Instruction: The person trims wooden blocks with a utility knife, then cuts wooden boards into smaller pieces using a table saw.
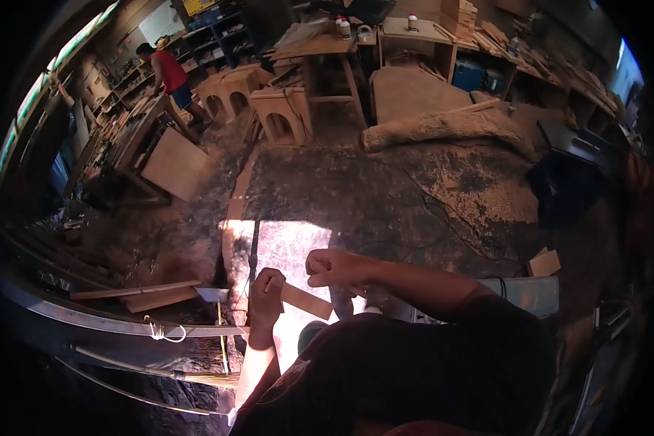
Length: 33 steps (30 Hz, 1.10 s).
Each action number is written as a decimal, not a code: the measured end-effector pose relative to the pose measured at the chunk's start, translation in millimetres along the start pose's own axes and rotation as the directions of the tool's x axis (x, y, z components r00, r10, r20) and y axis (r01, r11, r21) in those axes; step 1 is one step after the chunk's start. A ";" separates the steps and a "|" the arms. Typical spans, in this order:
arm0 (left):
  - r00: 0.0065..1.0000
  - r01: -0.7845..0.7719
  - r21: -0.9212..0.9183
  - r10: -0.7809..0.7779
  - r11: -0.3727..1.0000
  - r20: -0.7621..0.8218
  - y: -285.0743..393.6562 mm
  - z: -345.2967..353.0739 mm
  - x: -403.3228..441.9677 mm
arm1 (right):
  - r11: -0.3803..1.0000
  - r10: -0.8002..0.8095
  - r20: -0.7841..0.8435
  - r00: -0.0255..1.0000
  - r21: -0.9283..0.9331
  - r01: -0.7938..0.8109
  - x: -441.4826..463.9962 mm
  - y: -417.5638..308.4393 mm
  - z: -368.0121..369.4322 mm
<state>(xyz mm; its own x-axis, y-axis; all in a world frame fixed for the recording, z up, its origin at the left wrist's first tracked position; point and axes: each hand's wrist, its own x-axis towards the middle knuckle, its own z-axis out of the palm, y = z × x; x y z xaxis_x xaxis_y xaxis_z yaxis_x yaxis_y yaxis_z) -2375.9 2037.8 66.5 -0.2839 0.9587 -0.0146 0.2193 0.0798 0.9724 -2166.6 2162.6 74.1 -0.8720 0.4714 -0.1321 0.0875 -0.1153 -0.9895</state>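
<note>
My left hand [267, 291] is closed on one end of a small flat wooden board [307, 301], which slants down to the right from my fist. Just up and to the right of it, my right hand [330, 269] has its fingers curled in. Whatever that hand may hold is hidden by the fingers. Part of a round green thing [311, 335] shows below the board, close to my body.
Wood planks [160, 296] lie at the left beside a metal rail [203, 331] and a broom [203, 378]. Sawdust [479, 189] and a cable cover the floor ahead. Arched wooden pieces [281, 116] stand farther off; a person in red [171, 73] bends at a bench.
</note>
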 end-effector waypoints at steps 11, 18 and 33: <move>0.966 0.064 -0.423 0.050 0.904 0.254 -67.9 7.1 293.0 | 0.966 0.041 -0.294 0.955 -0.232 -0.113 166.5 -2.2 -150.0; 0.820 0.453 -0.492 -0.130 0.744 0.558 -97.8 6.5 435.6 | 0.988 0.030 -0.605 0.796 -0.104 -0.116 239.2 17.7 -260.8; 0.858 0.507 -0.488 -0.361 0.711 0.365 -63.7 128.4 702.2 | 0.863 -0.077 -0.491 0.868 0.403 0.305 478.7 29.4 -695.5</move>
<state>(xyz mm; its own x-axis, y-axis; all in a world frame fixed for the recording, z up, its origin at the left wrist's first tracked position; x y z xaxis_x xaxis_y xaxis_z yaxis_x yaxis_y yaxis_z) -2469.4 2741.0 -35.7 0.0178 0.8935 -0.4487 -0.4438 0.4092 0.7972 -2246.4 2993.0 -59.5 -0.5269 0.8473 -0.0676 -0.3845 -0.3085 -0.8701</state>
